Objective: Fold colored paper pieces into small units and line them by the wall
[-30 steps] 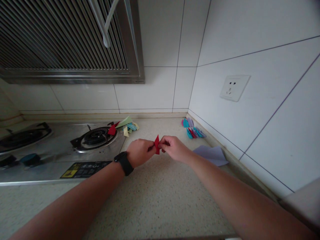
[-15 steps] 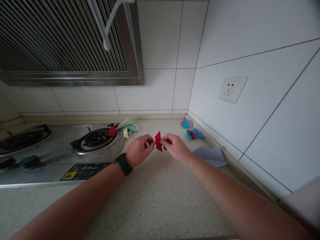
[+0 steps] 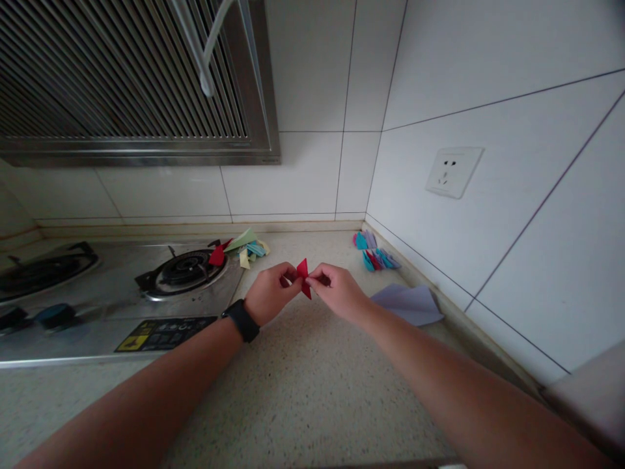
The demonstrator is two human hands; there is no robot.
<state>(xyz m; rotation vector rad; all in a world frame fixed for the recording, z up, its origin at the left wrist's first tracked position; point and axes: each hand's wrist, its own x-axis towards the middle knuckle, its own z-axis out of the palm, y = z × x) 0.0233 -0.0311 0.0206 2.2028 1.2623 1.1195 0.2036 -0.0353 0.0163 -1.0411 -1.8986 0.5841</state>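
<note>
A small folded red paper piece point(image 3: 303, 277) is pinched between both hands above the speckled countertop point(image 3: 303, 384). My left hand point(image 3: 267, 300), with a black watch on its wrist, grips the piece from the left. My right hand point(image 3: 336, 292) holds it from the right with thumb and fingers. The paper stands roughly upright, its point up.
A gas stove point(image 3: 122, 293) sits at the left with loose coloured paper pieces point(image 3: 244, 247) by its burner. Folded coloured pieces point(image 3: 375, 254) lie in the corner by the tiled wall, a lilac sheet point(image 3: 407, 303) beside them. A wall socket point(image 3: 453, 170) is at right; a range hood point(image 3: 137, 85) hangs above.
The red piece has been turned and folded narrower between the fingers; half a second ago it showed flat and wider. Both hands stay at about the same place.
</note>
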